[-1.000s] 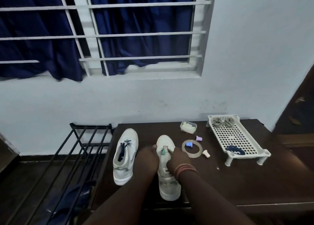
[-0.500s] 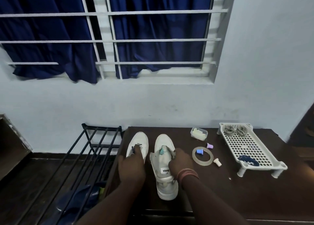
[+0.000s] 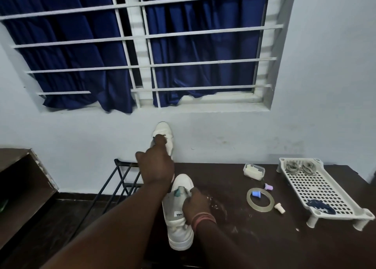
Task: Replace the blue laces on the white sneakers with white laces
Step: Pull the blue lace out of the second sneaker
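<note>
Lifted off the bench since half a second ago, the left sneaker now hangs toe-up before the wall, gripped by the curled fingers of the left hand. Right hand grips the tongue of the second sneaker, which lies on the bench without laces. White laces wait in the tray. Judgement: unlacing of the raised shoe comes next.
</note>
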